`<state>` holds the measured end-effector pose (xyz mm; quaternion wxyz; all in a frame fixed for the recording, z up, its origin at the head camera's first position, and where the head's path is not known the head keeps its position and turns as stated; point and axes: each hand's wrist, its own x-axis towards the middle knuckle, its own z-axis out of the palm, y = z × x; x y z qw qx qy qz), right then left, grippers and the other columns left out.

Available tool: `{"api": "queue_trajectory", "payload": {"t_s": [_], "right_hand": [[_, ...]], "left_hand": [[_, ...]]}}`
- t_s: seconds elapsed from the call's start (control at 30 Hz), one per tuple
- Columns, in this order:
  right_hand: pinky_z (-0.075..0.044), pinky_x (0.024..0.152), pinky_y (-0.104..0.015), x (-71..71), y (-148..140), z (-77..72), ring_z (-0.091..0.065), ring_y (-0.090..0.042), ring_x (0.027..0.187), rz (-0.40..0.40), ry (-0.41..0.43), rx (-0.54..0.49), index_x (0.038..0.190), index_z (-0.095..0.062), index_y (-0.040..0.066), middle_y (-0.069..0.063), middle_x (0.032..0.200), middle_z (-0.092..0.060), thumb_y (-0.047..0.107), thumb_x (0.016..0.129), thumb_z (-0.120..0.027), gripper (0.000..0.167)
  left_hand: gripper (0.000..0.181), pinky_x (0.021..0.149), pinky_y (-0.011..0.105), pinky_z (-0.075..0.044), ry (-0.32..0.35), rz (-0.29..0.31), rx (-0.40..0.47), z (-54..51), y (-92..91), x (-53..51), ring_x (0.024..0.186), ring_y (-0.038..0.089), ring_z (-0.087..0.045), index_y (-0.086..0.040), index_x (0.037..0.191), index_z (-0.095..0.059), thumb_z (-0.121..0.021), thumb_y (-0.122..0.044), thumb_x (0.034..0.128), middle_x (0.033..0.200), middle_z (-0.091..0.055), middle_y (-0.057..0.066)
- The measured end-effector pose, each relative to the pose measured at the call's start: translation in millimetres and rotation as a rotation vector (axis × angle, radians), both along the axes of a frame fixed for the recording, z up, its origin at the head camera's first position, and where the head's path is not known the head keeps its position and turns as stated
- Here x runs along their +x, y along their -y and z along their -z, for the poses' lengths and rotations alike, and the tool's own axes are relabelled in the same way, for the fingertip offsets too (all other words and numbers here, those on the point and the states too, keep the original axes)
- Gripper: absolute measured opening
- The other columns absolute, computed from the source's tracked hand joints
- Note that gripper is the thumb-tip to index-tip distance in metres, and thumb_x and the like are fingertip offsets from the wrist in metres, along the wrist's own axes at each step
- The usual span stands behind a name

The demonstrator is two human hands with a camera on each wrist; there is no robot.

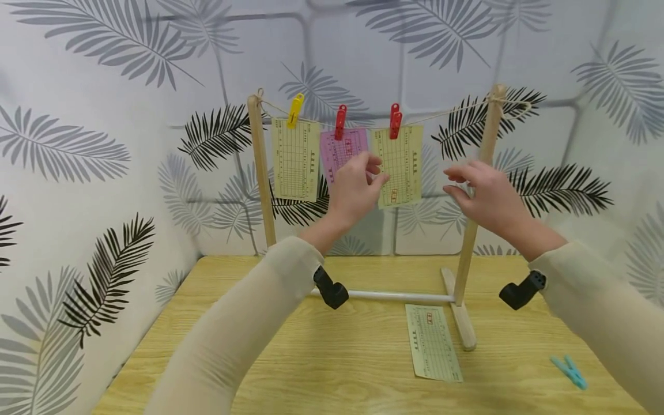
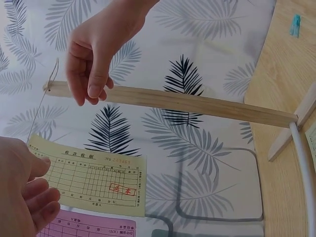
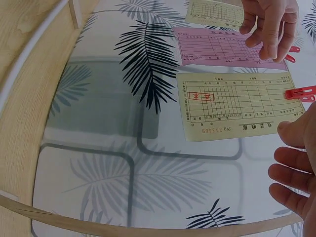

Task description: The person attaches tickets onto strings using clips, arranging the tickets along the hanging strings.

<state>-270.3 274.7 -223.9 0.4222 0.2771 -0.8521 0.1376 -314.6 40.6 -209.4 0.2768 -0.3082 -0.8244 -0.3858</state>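
Observation:
Three paper slips hang from a string between wooden posts: a yellow slip under a yellow clothespin, a pink slip under a red clothespin, and another yellow slip under a second red clothespin. My left hand is in front of the pink slip and by the left edge of the right-hand yellow slip, fingers loosely bent around nothing. Right of that slip, my right hand hovers near the right post, its fingers relaxed and holding nothing. In the right wrist view, both hands appear beside the yellow slip.
A loose yellow slip lies on the wooden table, beside the foot of the right post. Further right lies a teal clothespin. A white bar runs low between the posts. Leaf-patterned cloth covers the wall behind.

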Motion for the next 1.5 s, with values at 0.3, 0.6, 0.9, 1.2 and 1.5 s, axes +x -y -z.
{"api": "queue_trajectory", "payload": {"t_s": [0.3,0.6,0.9,1.2,1.5], "right_hand": [[-0.050,0.061,-0.042,11.2,-9.6,15.9,-0.058,-0.028,0.076,-0.015,-0.039,-0.014,0.101,-0.064,-0.005,-0.017,0.087,-0.061,-0.005,0.076,-0.072,0.026],[-0.050,0.061,-0.040,27.3,-19.6,32.6,-0.057,-0.027,0.075,-0.008,-0.035,-0.022,0.099,-0.064,-0.005,-0.015,0.085,-0.060,-0.007,0.074,-0.072,0.026],[-0.048,0.058,-0.035,38.7,-34.4,50.9,-0.057,-0.026,0.074,0.017,-0.038,-0.025,0.098,-0.065,-0.004,-0.014,0.086,-0.061,-0.009,0.070,-0.074,0.031],[-0.046,0.059,-0.029,54.2,-45.4,70.4,-0.058,-0.023,0.072,0.047,-0.027,-0.018,0.101,-0.065,-0.001,-0.011,0.088,-0.061,-0.007,0.066,-0.077,0.038],[-0.046,0.059,-0.026,66.3,-58.1,88.2,-0.057,-0.022,0.072,0.073,0.025,-0.023,0.103,-0.064,-0.001,-0.010,0.088,-0.061,-0.008,0.065,-0.077,0.041]], "left_hand": [[0.025,0.070,0.022,-0.047,0.026,-0.002,-0.028,14.0,-3.3,2.8,0.080,0.014,-0.059,-0.003,0.108,-0.060,-0.066,-0.018,0.0879,0.093,-0.062,0.004],[0.023,0.068,0.020,-0.047,0.037,0.035,-0.046,30.3,-6.8,5.5,0.078,0.015,-0.059,-0.002,0.104,-0.061,-0.067,-0.016,0.0869,0.089,-0.063,0.005],[0.021,0.068,0.020,-0.047,0.072,0.089,-0.060,46.1,-11.5,9.1,0.078,0.014,-0.060,-0.002,0.103,-0.062,-0.065,-0.017,0.0887,0.090,-0.063,0.005],[0.017,0.066,0.021,-0.048,0.073,0.102,-0.042,62.8,-12.2,9.0,0.075,0.014,-0.060,-0.005,0.100,-0.063,-0.067,-0.014,0.0869,0.087,-0.063,0.005],[0.018,0.067,0.020,-0.048,0.138,0.112,-0.045,82.1,-14.6,6.4,0.075,0.013,-0.059,-0.005,0.101,-0.062,-0.066,-0.017,0.0874,0.088,-0.064,0.004]]}}
